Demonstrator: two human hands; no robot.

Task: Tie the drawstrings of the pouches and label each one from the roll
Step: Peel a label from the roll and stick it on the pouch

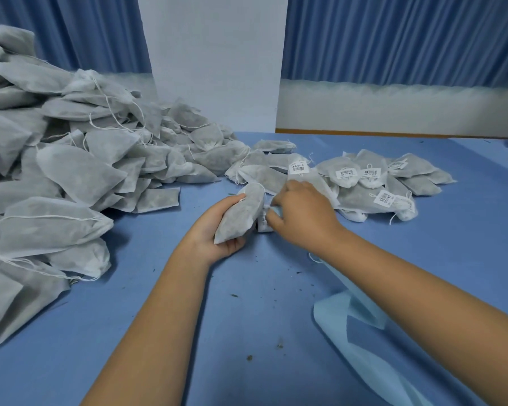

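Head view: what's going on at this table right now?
A person's left grip holds a grey pouch over the blue table. The right grip curls on the label roll beside it. An unlabelled heap lies to the left, labelled pouches beyond the right grip; blue backing strip trails right.

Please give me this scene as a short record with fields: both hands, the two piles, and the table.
left hand: grips one pouch, no label visible on it
right hand: pinches the light-blue label strip beside that pouch
left pile: pouches without labels
right pile: pouches with barcode labels
table: blue, with dark crumbs
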